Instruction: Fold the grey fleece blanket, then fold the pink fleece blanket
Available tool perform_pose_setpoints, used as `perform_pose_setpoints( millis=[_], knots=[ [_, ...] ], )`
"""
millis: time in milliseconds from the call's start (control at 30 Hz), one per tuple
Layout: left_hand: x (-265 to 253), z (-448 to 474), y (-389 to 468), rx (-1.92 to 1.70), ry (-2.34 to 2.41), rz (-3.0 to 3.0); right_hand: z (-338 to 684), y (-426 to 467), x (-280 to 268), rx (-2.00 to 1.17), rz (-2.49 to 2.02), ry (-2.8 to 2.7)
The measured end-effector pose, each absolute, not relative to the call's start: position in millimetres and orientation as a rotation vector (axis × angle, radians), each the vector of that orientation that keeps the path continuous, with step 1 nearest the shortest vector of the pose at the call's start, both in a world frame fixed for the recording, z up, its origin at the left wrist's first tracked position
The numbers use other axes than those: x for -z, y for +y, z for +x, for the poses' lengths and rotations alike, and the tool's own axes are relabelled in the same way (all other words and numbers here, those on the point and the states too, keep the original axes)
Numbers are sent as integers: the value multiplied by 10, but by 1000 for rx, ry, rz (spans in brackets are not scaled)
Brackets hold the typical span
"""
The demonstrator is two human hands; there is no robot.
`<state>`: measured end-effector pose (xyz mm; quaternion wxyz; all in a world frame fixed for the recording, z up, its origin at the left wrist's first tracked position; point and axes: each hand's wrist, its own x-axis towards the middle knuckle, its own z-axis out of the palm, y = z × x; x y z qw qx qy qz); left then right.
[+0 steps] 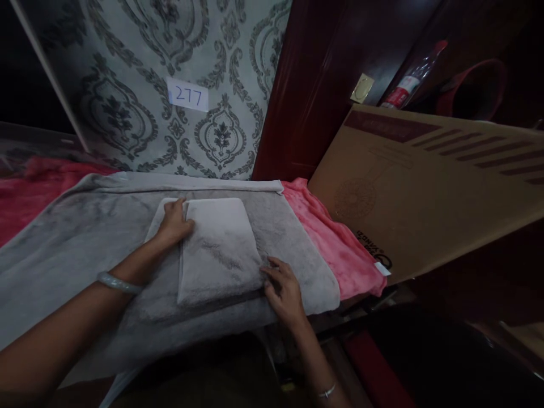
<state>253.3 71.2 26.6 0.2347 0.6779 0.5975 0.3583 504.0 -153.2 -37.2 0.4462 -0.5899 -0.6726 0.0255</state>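
A folded grey plush towel (221, 249) lies on a larger grey plush cloth (106, 215). At the towel's upper left, my left hand (173, 224) is closed on the edge of its folded top layer, with the thumb toward the top face. My right hand (284, 289) is beside the lower right corner. Its fingers are apart, and the fingertips touch the towel's side edge. A layer of the towel sticks out to the left beneath my left hand.
Pink plush cloth (327, 238) shows beyond the grey cloth on the right, and more on the far left. A big cardboard box (425, 187) leans at the right, with a plastic bottle (408, 85) behind it. Patterned wallpaper bears a paper label (187, 94) reading 277.
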Motion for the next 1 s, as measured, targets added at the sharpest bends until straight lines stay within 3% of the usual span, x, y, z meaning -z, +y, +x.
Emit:
perform_pose_setpoints(
  millis=[167,333,767,1000],
  knots=[
    [-303,2883,476,-774,1234,2481,4710,-1201,-44,55,-1563,-1864],
    [52,2958,200,-381,1253,2742,4478,-986,142,-171,-1807,-2182],
    [132,2650,-3,-567,1177,2799,4525,-1052,248,-232,-1818,-2150],
    [195,2295,-388,-485,1041,2841,4582,-789,-151,-282,-1818,-2217]
  ],
)
